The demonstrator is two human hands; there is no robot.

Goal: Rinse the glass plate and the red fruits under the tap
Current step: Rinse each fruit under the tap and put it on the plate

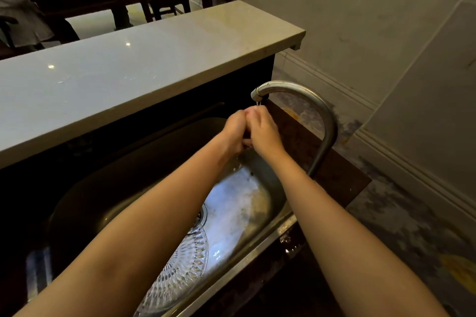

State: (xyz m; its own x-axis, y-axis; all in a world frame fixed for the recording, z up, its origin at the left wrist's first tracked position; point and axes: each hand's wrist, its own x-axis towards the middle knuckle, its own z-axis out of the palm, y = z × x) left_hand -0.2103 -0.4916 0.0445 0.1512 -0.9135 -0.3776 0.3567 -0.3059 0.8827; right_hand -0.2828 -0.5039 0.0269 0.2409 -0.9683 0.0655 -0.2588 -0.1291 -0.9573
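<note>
forearms (144, 226) half-hide glass plate (180, 273); left hand (235, 134), right hand (265, 134) clasped, contents unseen

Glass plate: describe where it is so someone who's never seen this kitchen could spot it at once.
Below the long pale counter sits a steel sink. The glass plate lies in its near end, next to the drain, partly under the left forearm. It is clear cut glass with a patterned rim, the only dish visible in the basin.
</note>
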